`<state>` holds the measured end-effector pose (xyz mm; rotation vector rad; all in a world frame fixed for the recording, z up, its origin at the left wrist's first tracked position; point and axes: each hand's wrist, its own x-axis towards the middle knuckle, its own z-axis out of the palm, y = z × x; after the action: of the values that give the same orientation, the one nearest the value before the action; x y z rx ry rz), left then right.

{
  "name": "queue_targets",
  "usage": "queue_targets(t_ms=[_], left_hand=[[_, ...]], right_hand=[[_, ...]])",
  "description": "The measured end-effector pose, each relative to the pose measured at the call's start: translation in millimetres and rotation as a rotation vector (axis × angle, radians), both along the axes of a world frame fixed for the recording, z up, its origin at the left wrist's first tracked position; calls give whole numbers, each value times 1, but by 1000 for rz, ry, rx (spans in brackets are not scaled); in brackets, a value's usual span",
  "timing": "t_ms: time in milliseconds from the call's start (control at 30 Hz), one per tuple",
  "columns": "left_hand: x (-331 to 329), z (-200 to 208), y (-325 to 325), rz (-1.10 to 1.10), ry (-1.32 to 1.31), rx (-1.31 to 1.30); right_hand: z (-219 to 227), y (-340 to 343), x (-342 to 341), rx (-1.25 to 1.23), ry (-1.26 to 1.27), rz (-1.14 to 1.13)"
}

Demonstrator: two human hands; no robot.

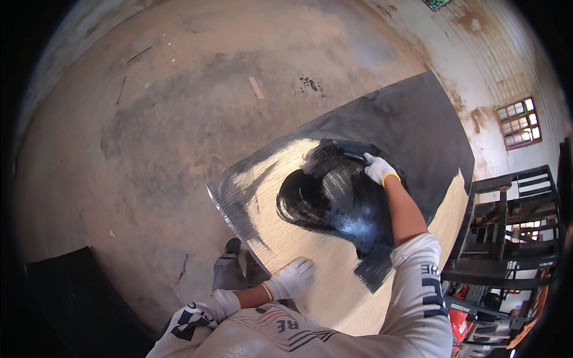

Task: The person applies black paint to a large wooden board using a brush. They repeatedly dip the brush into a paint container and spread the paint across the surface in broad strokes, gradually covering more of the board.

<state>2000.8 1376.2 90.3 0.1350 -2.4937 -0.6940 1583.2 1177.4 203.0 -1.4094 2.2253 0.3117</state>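
Observation:
A large pale wood-grained board lies in front of me, partly covered with black coating. Wet, shiny black liquid is pooled and smeared in curved strokes across its middle. My right hand, in a white knit glove with a yellow cuff, grips the handle of a black-coated spreading tool. The tool's working edge rests in the black at the far side of the puddle; whether it is a brush or a scraper is unclear. My left hand, gloved alike, lies flat on the bare wood by the near left edge, fingers extended, holding nothing.
Dusty concrete floor stretches to the left, with a thin wood strip and black spots on it. A dark sheet lies at lower left. Black frames and a red object stand close on the right.

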Motion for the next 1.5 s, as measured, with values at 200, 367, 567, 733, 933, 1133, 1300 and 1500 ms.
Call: queue_targets(t_ms=[200, 367, 567, 733, 933, 1133, 1300, 1500], left_hand=[[5, -5, -4, 30, 14, -27], [2, -8, -1, 58, 65, -36], [4, -1, -5, 14, 45, -29], [0, -8, 0, 58, 71, -52], [3, -3, -5, 7, 35, -23], [1, -11, -2, -15, -44, -26], [1, 2, -5, -8, 81, -35], [2, -9, -2, -31, -64, -65]], right_hand=[[28, 7, 69, 112, 3, 194], [12, 95, 44, 8, 14, -31], [31, 112, 68, 89, 41, -72], [45, 67, 155, 183, 46, 127], [33, 49, 123, 76, 110, 29], [40, 7, 198, 165, 61, 339], [13, -35, 154, -21, 52, 180], [25, -10, 233, 79, 63, 480]])
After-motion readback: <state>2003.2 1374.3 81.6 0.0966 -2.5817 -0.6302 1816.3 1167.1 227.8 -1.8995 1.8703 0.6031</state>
